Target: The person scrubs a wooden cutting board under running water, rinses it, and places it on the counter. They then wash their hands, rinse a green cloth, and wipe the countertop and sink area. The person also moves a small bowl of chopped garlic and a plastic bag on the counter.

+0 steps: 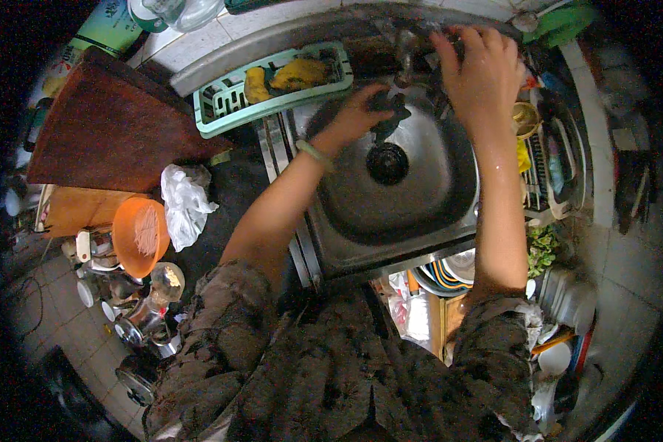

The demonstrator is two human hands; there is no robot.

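A dark, wet piece of food or cloth (pixel 389 119), its kind unclear, is held by my left hand (pixel 361 114) over a stainless steel sink (pixel 398 204). Below it lies the round black drain strainer (pixel 387 163). A pale bangle circles my left wrist. My right hand (pixel 483 72) reaches to the back right corner of the sink, beside the metal faucet (pixel 406 58). Its fingertips are blurred against the dark background, so what they touch cannot be made out.
A mint-green plastic basket (pixel 269 115) with yellow sponges or cloths stands behind the sink at left. Further left are a dark red-brown board (pixel 121 127), a white plastic bag (pixel 185 204), an orange bowl (pixel 124 237) and several jars. A dish rack (pixel 536 182) stands at right.
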